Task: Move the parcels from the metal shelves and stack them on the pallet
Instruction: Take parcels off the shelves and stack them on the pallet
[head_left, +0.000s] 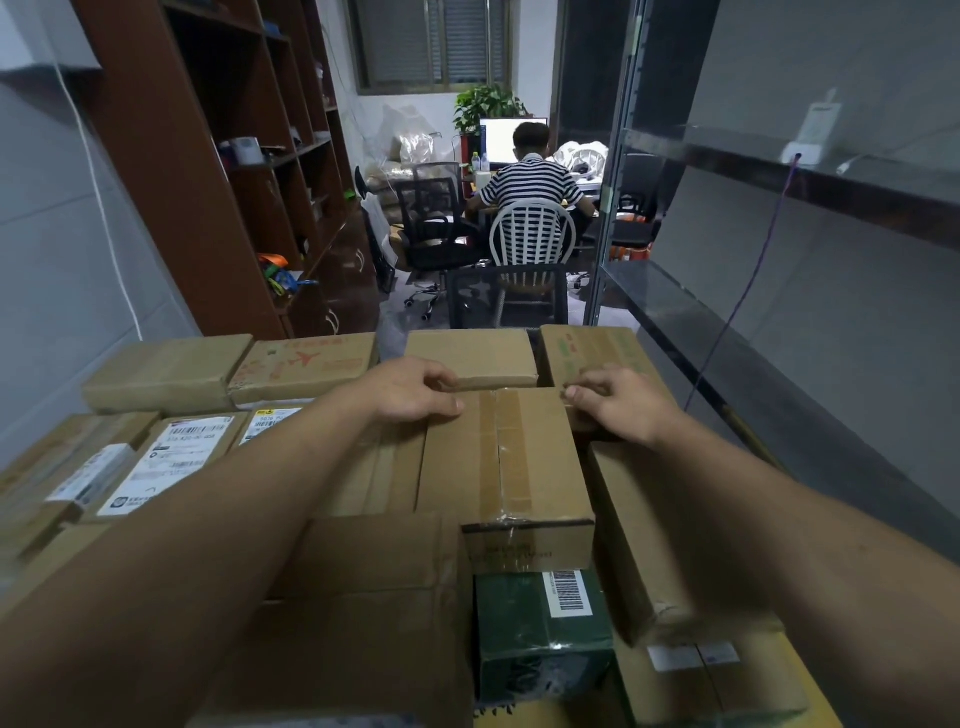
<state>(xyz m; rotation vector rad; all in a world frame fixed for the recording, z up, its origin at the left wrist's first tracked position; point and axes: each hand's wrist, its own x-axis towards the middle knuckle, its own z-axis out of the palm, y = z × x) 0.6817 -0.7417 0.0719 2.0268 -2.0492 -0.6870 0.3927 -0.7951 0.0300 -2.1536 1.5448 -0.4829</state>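
Observation:
A brown taped cardboard parcel (511, 457) lies on top of a stack of parcels in front of me. My left hand (410, 389) rests on its far left corner, fingers curled over the edge. My right hand (621, 400) grips its far right corner. Around it lie more parcels: a labelled box (176, 462) at the left, a box with red print (306, 366) behind, a long brown box (670, 530) at the right, a dark green box (540, 629) in front. The pallet under the stack is hidden.
Metal shelves (779, 291) with dark boards run along the right. A brown bookcase (234, 156) stands at the left. Beyond the stack, a person in a striped shirt (530, 182) sits at a desk among office chairs (436, 223).

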